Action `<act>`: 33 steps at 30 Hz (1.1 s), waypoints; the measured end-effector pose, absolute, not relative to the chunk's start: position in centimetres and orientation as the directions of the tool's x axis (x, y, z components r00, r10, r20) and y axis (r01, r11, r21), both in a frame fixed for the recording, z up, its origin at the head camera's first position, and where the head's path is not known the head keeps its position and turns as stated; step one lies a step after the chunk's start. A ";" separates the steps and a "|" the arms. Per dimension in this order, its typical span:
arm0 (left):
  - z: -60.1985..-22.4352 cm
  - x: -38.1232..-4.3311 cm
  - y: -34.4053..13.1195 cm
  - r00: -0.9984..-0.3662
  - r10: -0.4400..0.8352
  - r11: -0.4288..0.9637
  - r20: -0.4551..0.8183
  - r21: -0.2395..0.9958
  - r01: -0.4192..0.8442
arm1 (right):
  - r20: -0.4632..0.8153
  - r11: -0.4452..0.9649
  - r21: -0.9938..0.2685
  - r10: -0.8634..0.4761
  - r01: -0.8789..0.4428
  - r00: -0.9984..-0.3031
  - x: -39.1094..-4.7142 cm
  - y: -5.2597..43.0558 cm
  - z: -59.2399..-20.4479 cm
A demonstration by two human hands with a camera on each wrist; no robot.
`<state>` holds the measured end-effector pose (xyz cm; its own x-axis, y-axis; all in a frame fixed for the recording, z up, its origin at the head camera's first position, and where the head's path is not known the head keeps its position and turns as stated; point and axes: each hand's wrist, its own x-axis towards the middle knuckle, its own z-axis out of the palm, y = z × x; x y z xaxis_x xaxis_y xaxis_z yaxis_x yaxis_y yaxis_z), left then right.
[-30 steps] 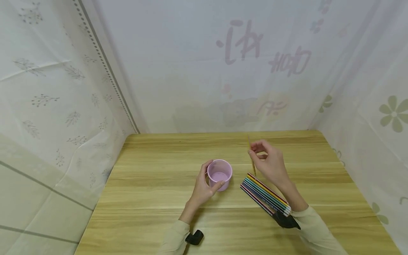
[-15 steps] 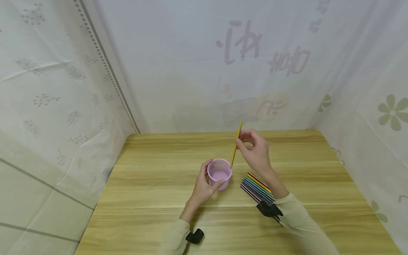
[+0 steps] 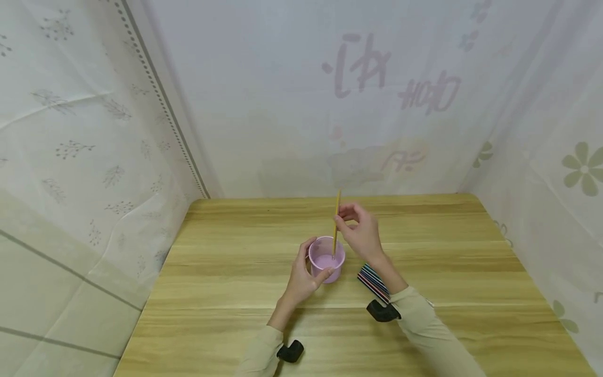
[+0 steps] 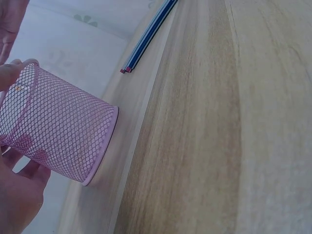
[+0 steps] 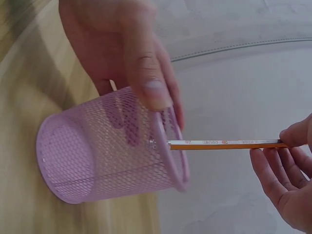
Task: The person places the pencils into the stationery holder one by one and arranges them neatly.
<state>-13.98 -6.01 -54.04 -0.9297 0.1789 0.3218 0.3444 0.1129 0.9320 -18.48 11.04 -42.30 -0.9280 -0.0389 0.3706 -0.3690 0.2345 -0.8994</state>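
My left hand (image 3: 300,280) grips a pink mesh pencil cup (image 3: 320,247), with the thumb on the near side and fingers around the far left side. The cup stands upright on the table. Above its mouth, my right hand (image 3: 363,235) pinches a yellow pencil (image 3: 336,228) between thumb and fingers. The pencil is nearly upright, and its metal-banded lower end (image 5: 152,145) is inside the cup's rim in the right wrist view. A bundle of striped pencils (image 3: 373,284) lies on the table right of the cup, partly hidden by my right forearm.
The wood-grain table (image 3: 226,262) ends at a pale printed curtain (image 3: 264,131) behind, with more curtain at both sides. A black wrist piece (image 3: 290,351) sits by the left sleeve, another black wrist piece (image 3: 383,311) by the right, over the pencil bundle.
My right hand has carried the yellow pencil leftward from beside the bundle to the cup, and its lower end has gone inside the rim. The left hand still holds the cup in place.
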 end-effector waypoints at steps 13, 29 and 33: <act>-50.9 -12.7 -6.3 -0.925 0.222 0.077 0.307 0.941 0.331 | 0.342 0.302 -0.888 -0.072 -0.348 -0.937 -18.2 9.9 -45.1; -54.4 -14.1 -6.1 -0.931 0.209 0.100 0.298 0.941 0.323 | 0.343 0.446 -0.824 -0.099 -0.350 -0.934 -17.5 10.1 -45.9; -53.8 -13.9 -6.0 -0.930 0.203 0.090 0.306 0.940 0.329 | 0.328 0.431 -0.840 -0.079 -0.329 -0.941 -17.5 10.8 -45.5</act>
